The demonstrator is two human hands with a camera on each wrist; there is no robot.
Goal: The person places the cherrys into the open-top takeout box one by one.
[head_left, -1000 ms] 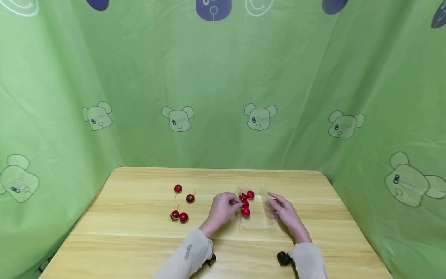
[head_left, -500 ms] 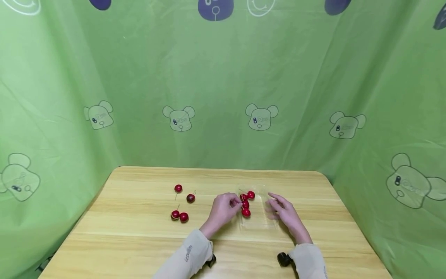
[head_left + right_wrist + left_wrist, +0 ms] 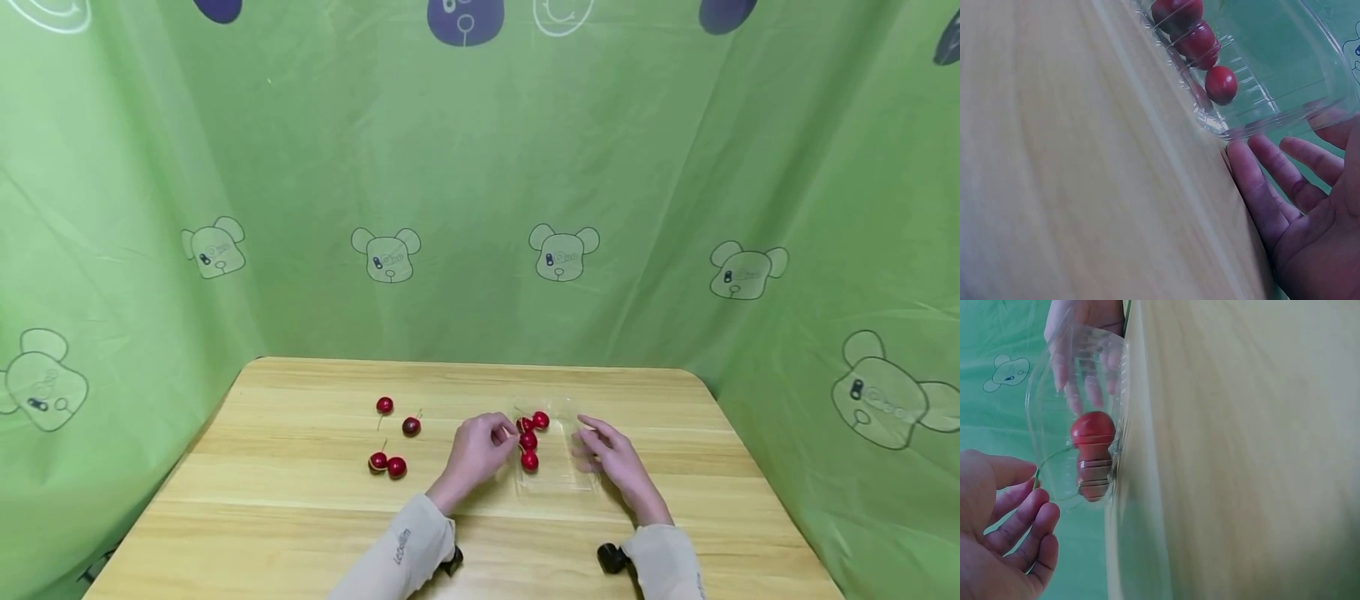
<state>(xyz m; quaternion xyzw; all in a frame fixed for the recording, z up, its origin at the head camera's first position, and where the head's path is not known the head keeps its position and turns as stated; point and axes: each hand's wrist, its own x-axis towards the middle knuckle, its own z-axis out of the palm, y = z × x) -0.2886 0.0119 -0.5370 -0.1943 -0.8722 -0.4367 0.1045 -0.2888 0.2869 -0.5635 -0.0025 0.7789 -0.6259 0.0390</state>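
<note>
A clear plastic box (image 3: pixel 562 473) lies on the table between my hands, with several red cherries (image 3: pixel 529 461) along its left side. My left hand (image 3: pixel 478 450) is at the box's left edge. In the left wrist view its thumb and forefinger pinch a thin green cherry stem (image 3: pixel 1037 477), which runs to a cherry (image 3: pixel 1092 428) in the box. My right hand (image 3: pixel 621 468) is at the box's right side, fingers extended. In the right wrist view its fingertips rest against or very close to the box wall (image 3: pixel 1272 122).
Left of the box, several loose cherries lie on the wooden table (image 3: pixel 285 500): one at the back (image 3: pixel 385 406), a darker one (image 3: pixel 411 427), and a touching pair (image 3: pixel 397 467) nearer me. A green patterned curtain (image 3: pixel 465 317) surrounds the table's back and sides.
My left fingertips have shifted slightly left and back from the cherries. The nearest cherry in the box sits slightly closer to me. My right hand has stayed put.
</note>
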